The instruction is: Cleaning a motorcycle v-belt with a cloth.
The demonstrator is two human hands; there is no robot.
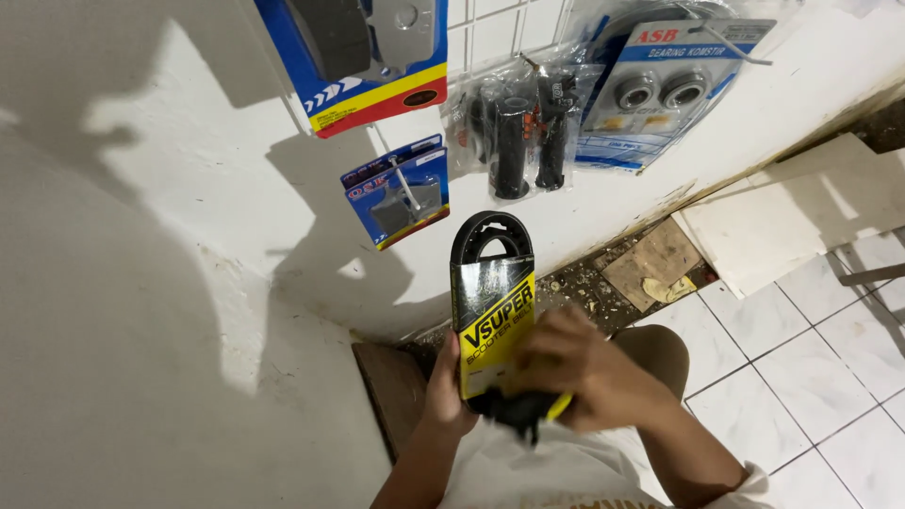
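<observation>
White wall [141, 283]; belt's [494, 311] blurred bottom

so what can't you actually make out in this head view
- Lower end of the black rubber belt in its yellow and black card sleeve: covered by the right hand, which is motion-blurred.
- Left hand: fingers hidden behind the sleeve.
- Blue, red and yellow blister pack on the wall: cut off by the top edge.
- Black handlebar grips in a clear bag: glare hides detail.
</observation>
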